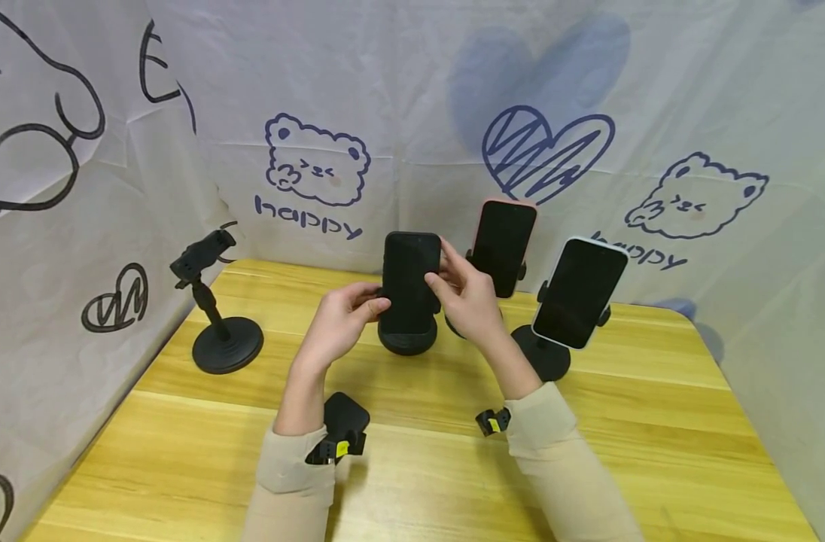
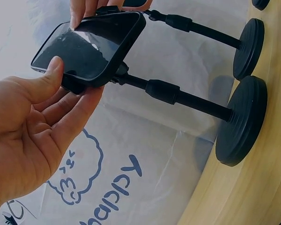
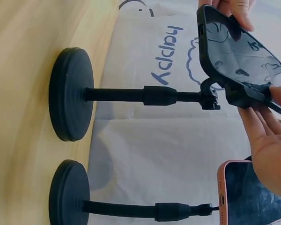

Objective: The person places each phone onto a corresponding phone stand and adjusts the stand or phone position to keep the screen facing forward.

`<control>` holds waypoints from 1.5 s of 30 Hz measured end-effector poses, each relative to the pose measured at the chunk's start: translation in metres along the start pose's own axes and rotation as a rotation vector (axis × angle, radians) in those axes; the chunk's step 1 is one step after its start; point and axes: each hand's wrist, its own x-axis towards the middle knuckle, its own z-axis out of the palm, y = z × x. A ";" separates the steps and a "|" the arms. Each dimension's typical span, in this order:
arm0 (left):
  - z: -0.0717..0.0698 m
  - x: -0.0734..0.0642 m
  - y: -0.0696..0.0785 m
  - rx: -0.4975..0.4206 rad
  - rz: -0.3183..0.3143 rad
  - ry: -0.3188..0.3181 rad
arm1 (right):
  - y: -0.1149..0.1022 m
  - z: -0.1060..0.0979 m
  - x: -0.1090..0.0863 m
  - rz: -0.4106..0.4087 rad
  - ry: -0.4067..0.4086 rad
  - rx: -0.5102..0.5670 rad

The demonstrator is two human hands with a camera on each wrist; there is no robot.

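Observation:
A smartphone (image 1: 409, 282) in a black case sits upright in the clamp of a black phone stand (image 1: 407, 344), its dark screen facing me. At its left edge my left hand (image 1: 338, 324) pinches the phone, thumb on the front and fingers behind; the left wrist view shows the thumb against the screen's edge. My right hand (image 1: 470, 297) grips the opposite edge the same way, near the clamp arm (image 3: 246, 93). In the right wrist view the stand's round base (image 3: 71, 93) rests on the table.
To the right stand a pink-edged phone (image 1: 505, 247) and a white-edged phone (image 1: 580, 292), each on a stand. A stand without a phone (image 1: 227, 345) is at the left of the wooden table (image 1: 412, 482). A dark object (image 1: 345, 414) shows beside my left wrist. Patterned cloth (image 1: 399, 98) hangs behind.

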 end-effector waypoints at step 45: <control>-0.002 0.001 0.000 0.044 -0.043 0.032 | 0.019 0.015 -0.040 0.176 0.130 0.244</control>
